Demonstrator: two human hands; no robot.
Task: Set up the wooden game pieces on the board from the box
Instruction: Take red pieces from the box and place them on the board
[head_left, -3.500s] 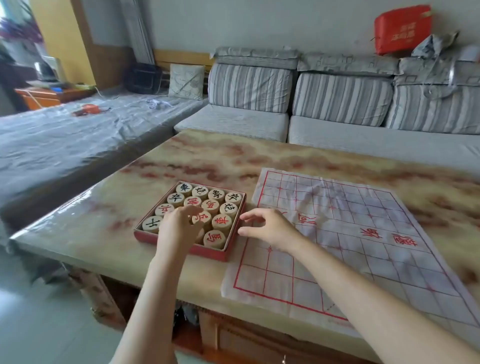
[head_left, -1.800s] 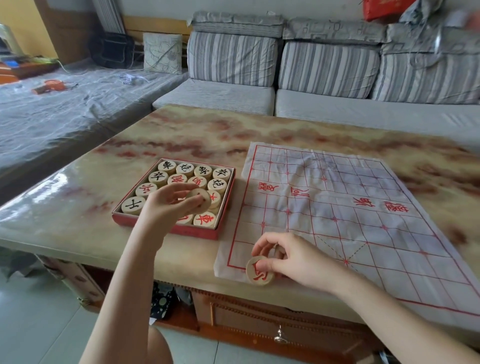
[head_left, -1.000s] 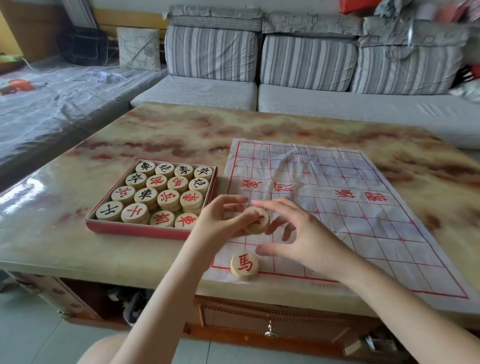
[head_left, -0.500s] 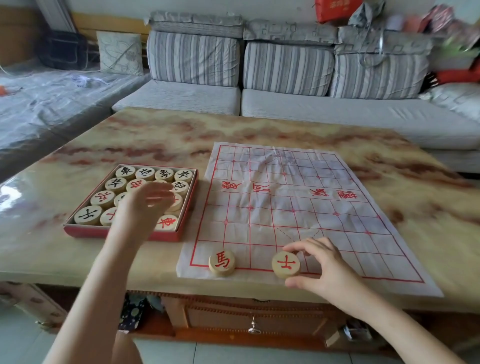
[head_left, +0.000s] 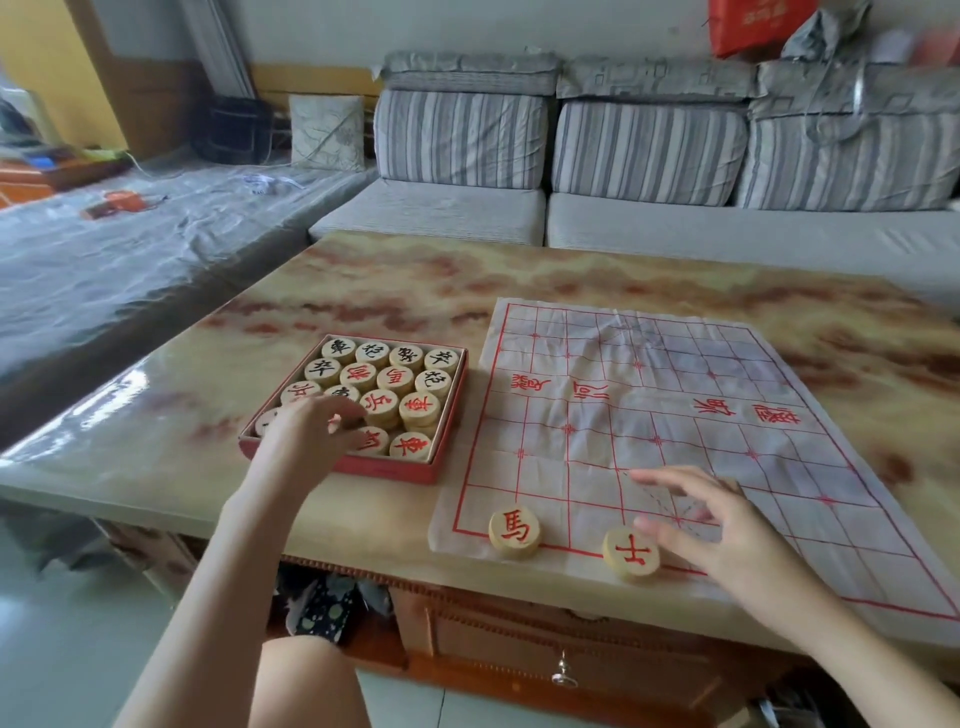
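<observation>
Our left hand (head_left: 311, 436) hangs over the near left corner of the one red box (head_left: 382, 467). Its fingers bend down onto the round wooden pieces (head_left: 415, 408), and we cannot tell if it pinches one. The paper board (head_left: 675, 415) has its long side running away from us. Two pieces lie flat on its near edge, red marks up: a horse piece (head_left: 514, 532) and a cross-mark piece (head_left: 630, 552). Our right hand (head_left: 727, 530) is spread wide, fingertips just beside the cross-mark piece.

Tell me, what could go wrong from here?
1. The horse piece and the cross-marked piece sit on the board's near border, close to the table edge. The right hand beside them could knock one to the floor.
2. The board is a thin, creased sheet, so a brush might drag it and shift both pieces.
3. The left hand, reaching into the box, may topple stacked pieces.
</observation>
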